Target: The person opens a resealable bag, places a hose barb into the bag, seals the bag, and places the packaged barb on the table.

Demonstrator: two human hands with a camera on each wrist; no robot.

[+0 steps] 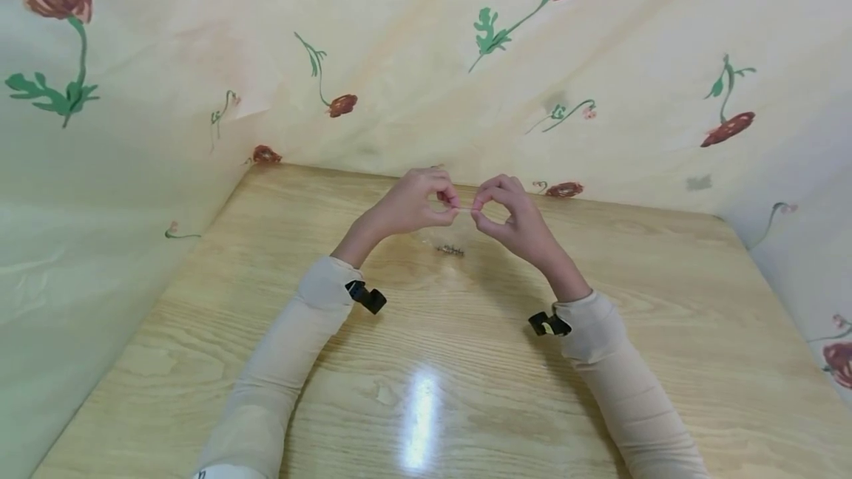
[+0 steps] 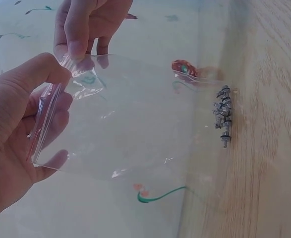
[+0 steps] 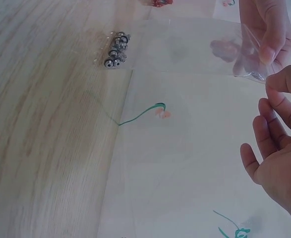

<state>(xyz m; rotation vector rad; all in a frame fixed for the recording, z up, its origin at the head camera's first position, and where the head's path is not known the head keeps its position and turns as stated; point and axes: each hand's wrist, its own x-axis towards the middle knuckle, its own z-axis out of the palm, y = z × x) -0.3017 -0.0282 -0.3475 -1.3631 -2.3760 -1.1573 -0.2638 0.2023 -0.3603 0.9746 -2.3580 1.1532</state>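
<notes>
A clear zip-lock bag (image 2: 135, 119) hangs between both hands, its zip edge at the top. Several small metal fittings (image 2: 223, 116) with dark rings lie together at the bag's bottom; in the head view the cluster of fittings (image 1: 450, 250) shows just below the hands. My left hand (image 1: 421, 202) pinches the zip edge between thumb and fingers. Close beside it, my right hand (image 1: 512, 216) pinches the bag's top corner with thumb and forefinger, its other fingers spread loosely in the right wrist view. In the head view the bag itself is almost invisible.
Beneath the hands is a wooden table (image 1: 426, 331) with a bright light reflection. A flower-patterned cloth (image 1: 413, 58) rises behind the table's far edge and along its sides. Each sleeve cuff carries a black wrist camera mount (image 1: 366, 296).
</notes>
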